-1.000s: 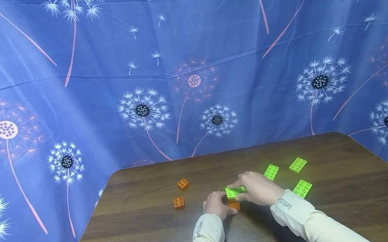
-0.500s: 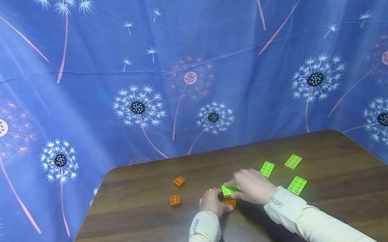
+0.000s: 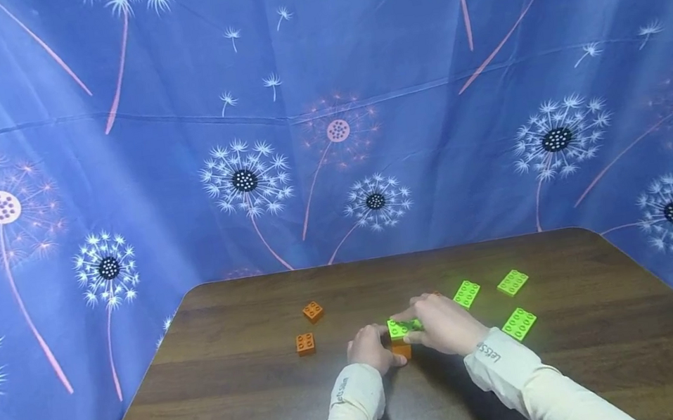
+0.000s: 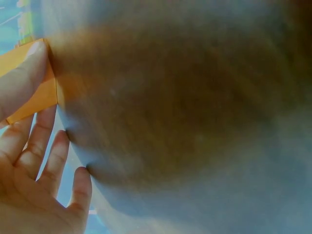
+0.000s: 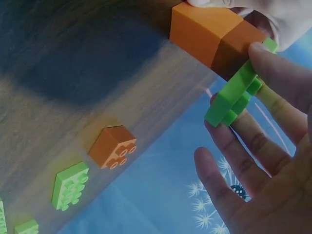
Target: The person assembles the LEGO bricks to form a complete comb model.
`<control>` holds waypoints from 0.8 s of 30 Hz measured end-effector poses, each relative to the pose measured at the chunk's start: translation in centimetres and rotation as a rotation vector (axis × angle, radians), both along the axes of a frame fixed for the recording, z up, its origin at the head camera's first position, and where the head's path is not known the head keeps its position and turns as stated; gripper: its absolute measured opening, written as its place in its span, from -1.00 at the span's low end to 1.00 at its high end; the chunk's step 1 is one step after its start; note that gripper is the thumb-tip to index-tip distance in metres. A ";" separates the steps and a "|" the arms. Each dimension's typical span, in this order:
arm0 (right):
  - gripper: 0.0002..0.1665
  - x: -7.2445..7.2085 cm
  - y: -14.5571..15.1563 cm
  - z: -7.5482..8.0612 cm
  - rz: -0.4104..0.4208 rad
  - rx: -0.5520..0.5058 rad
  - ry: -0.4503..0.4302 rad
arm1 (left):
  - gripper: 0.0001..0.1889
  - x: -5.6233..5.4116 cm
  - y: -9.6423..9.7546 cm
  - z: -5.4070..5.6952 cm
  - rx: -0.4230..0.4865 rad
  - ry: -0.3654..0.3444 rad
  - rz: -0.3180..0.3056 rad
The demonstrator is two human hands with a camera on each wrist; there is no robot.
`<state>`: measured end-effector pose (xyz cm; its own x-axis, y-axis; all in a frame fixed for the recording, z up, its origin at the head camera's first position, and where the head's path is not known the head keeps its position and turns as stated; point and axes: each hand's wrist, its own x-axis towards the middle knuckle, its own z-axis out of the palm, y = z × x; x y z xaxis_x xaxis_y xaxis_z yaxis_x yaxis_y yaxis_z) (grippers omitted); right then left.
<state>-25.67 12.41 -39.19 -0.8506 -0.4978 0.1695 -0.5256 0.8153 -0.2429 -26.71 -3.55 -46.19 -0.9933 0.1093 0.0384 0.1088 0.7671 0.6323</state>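
Observation:
A stack of two orange toy building bricks stands on the table between the two hands, a seam showing between them. My left hand grips the stack from the left; its thumb lies across the orange side in the left wrist view, the other fingers behind. On top sits a thin bright green building brick, studs up, reaching past the stack's right side. My right hand pinches this green brick between thumb and fingers, its little finger held apart.
Two loose orange bricks lie left of the hands. To the right lie several flat green bricks. Another orange brick is mostly hidden behind the right hand in the head view. A patterned blue cloth hangs behind the wooden table.
Both hands stay at the stack with the green brick on top. The head view shifts slightly; the loose bricks lie where they were.

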 end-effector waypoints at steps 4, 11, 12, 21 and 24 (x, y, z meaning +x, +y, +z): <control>-0.54 0.1 0.1 -0.3 -0.038 -0.056 -0.040 | -0.43 0.0 0.1 0.2 -0.001 -0.007 -0.004; -0.52 0.6 0.4 -1.7 -0.029 -0.128 0.009 | -0.43 0.0 0.1 0.1 -0.006 0.009 0.001; -0.52 0.6 0.4 -1.9 -0.018 -0.122 0.029 | -0.43 0.0 0.1 0.0 -0.010 0.013 0.000; -0.42 0.3 1.1 -2.7 0.054 -0.123 0.066 | -0.43 0.0 0.0 -0.7 -0.023 0.055 -0.006; -0.28 0.3 1.4 -2.7 0.046 -0.127 0.047 | -0.42 0.0 0.1 -0.5 -0.024 0.058 -0.006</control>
